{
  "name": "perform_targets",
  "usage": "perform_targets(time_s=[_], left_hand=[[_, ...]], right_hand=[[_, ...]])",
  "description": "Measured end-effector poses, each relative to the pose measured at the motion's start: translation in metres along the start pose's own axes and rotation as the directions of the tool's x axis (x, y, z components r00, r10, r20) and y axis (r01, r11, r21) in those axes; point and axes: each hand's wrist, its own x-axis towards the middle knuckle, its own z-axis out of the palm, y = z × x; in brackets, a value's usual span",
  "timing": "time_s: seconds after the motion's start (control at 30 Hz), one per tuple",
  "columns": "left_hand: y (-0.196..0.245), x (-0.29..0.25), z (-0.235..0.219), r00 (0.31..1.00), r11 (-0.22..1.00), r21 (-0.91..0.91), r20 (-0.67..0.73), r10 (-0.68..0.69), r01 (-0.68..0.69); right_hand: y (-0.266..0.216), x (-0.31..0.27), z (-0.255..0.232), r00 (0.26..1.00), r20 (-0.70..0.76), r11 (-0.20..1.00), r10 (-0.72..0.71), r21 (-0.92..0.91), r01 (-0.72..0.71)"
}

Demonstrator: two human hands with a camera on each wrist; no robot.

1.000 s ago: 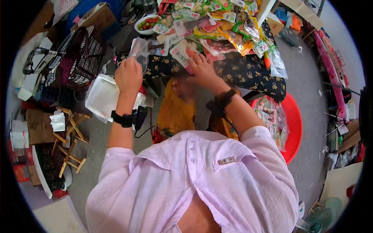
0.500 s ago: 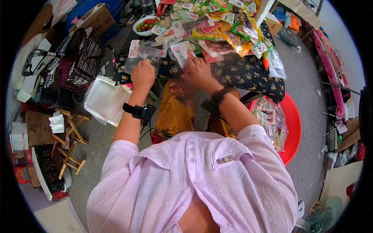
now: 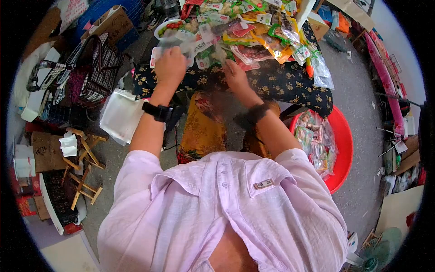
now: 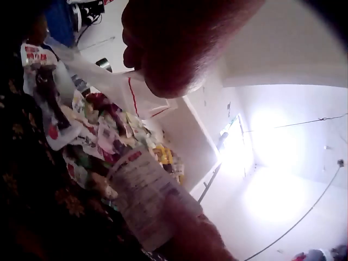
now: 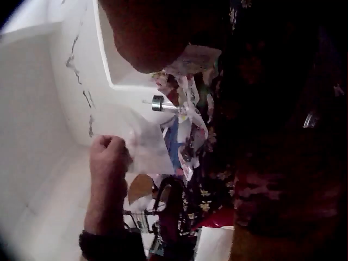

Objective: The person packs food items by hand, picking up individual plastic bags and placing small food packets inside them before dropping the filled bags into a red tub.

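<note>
My left hand (image 3: 171,65) is closed in a fist over the table's near edge, gripping a clear plastic bag (image 5: 149,149). A red line runs across that bag in the left wrist view. To its right, my right hand (image 3: 238,79) pinches a flat packet (image 4: 149,198) whose pale face is covered in small print. In the head view the packet is edge-on and blurred, close in front of the pile of food packets (image 3: 249,47). Another packet with a white label (image 3: 155,56) lies on the cloth by my left hand.
A dark flowered cloth (image 3: 290,90) covers the table. At the back left stands a white bowl (image 3: 159,32) of red and green fruit. A red tub (image 3: 343,149) of packets is on the floor at right, and a stack of clear bags (image 3: 118,115) lies low at left.
My left hand has moved right and up, and the clear bag swings with it, blurred. My right hand, earlier resting on the packet on the pile, now has it lifted and turned edge-on.
</note>
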Motion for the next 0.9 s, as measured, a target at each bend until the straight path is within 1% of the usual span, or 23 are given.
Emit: perform_targets(time_s=[0.07, 0.1, 0.13, 0.2, 0.23, 0.27, 0.3, 0.33, 0.37, 0.47, 0.6, 0.67, 0.77, 0.8, 0.83, 0.87, 0.9], left_hand=[[0.013, -0.001, 0.017, 0.998, 0.999, -0.039, 0.054, -0.020, 0.022], [0.024, -0.004, 0.021, 0.987, 0.996, -0.040, 0.144, -0.067, 0.073], [0.033, -0.008, 0.030, 0.979, 0.992, -0.072, 0.182, -0.087, 0.101], [0.047, -0.022, 0.053, 0.956, 0.977, -0.136, 0.266, -0.123, 0.164], [0.052, -0.027, 0.063, 0.939, 0.962, -0.189, 0.318, -0.129, 0.196], [0.056, -0.032, 0.073, 0.920, 0.943, -0.240, 0.368, -0.131, 0.230], [0.061, -0.034, 0.076, 0.898, 0.920, -0.288, 0.420, -0.129, 0.267], [0.065, -0.037, 0.079, 0.895, 0.905, -0.314, 0.425, -0.137, 0.287], [0.068, -0.038, 0.081, 0.892, 0.890, -0.339, 0.428, -0.143, 0.305], [0.072, -0.037, 0.082, 0.881, 0.869, -0.360, 0.444, -0.160, 0.339], [0.076, -0.035, 0.076, 0.871, 0.866, -0.350, 0.460, -0.173, 0.357], [0.075, -0.038, 0.079, 0.887, 0.857, -0.384, 0.433, -0.163, 0.345], [0.075, -0.041, 0.082, 0.917, 0.846, -0.431, 0.368, -0.153, 0.314], [0.076, -0.042, 0.082, 0.927, 0.843, -0.445, 0.343, -0.151, 0.302], [0.077, -0.043, 0.083, 0.937, 0.849, -0.449, 0.323, -0.137, 0.278], [0.078, -0.044, 0.083, 0.945, 0.855, -0.453, 0.303, -0.121, 0.254], [0.079, -0.044, 0.082, 0.954, 0.860, -0.456, 0.282, -0.105, 0.230]], right_hand=[[-0.011, -0.004, -0.013, 0.998, -0.007, 0.996, 0.063, 0.070, -0.062], [-0.015, -0.009, -0.021, 0.995, -0.008, 0.990, 0.095, 0.105, -0.094], [-0.013, -0.013, -0.025, 0.992, -0.065, 0.965, 0.106, 0.247, -0.087], [-0.008, -0.026, -0.038, 0.974, -0.168, 0.861, 0.155, 0.507, -0.049], [-0.029, -0.029, -0.062, 0.976, -0.115, 0.969, 0.187, 0.187, -0.164], [-0.029, -0.034, -0.066, 0.954, -0.113, 0.902, 0.278, 0.373, -0.219], [-0.027, -0.038, -0.070, 0.925, -0.095, 0.797, 0.367, 0.544, -0.260], [-0.024, -0.042, -0.074, 0.891, -0.062, 0.660, 0.449, 0.695, -0.284], [-0.019, -0.044, -0.077, 0.896, -0.003, 0.586, 0.443, 0.758, -0.287], [-0.008, -0.049, -0.072, 0.858, 0.011, 0.550, 0.514, 0.763, -0.339], [-0.015, -0.046, -0.069, 0.881, 0.024, 0.617, 0.472, 0.705, -0.350], [-0.009, -0.044, -0.067, 0.900, 0.033, 0.662, 0.435, 0.666, -0.345], [-0.022, -0.043, -0.066, 0.848, 0.106, 0.595, 0.519, 0.668, -0.448], [-0.016, -0.045, -0.066, 0.923, 0.044, 0.760, 0.382, 0.554, -0.341], [-0.010, -0.046, -0.066, 0.974, 0.007, 0.885, 0.227, 0.417, -0.209], [-0.004, -0.045, -0.066, 0.968, 0.032, 0.893, 0.248, 0.381, -0.241], [-0.010, -0.041, -0.067, 0.962, 0.057, 0.899, 0.268, 0.343, -0.271]])
